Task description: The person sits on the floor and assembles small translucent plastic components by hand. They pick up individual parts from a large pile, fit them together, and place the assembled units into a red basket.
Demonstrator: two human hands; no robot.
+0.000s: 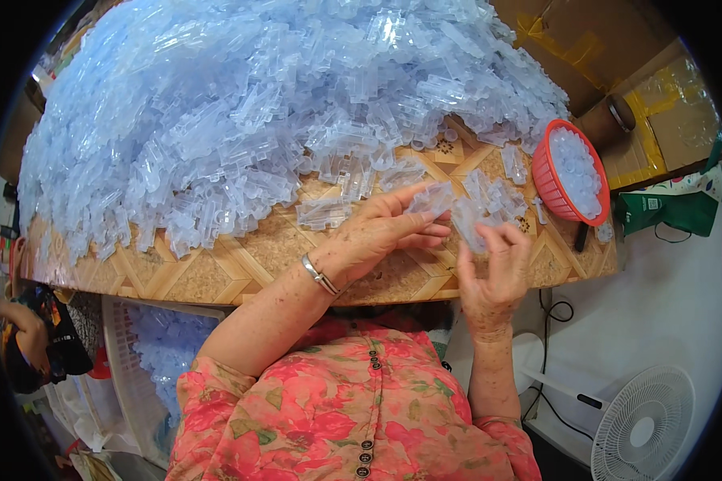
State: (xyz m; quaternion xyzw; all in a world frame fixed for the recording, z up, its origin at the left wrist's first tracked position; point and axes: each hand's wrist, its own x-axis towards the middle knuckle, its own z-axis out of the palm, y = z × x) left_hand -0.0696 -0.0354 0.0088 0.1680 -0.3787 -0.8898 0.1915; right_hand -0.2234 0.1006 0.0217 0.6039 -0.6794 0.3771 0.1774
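Note:
Both hands are over the near edge of a wood-patterned table (313, 276). My left hand (389, 224), with a silver bracelet at the wrist, pinches a clear plastic piece (431, 198) between thumb and fingers. Another clear plastic piece (467, 226) is between the thumb and fingertips of my right hand (496, 276), close beside the first. Just beyond my fingers lies a small heap of similar clear pieces (496, 196). A huge mound of bluish clear plastic pieces (241, 104) covers the far and left part of the table.
A red plastic basket (544, 183) of small clear parts stands tilted at the right edge, a dark object (581, 236) beside it. Cardboard boxes (586, 40), a green bag (670, 210) and a white fan (642, 429) are farther right. A white crate (124, 353) sits below left, near another person's arm (28, 333).

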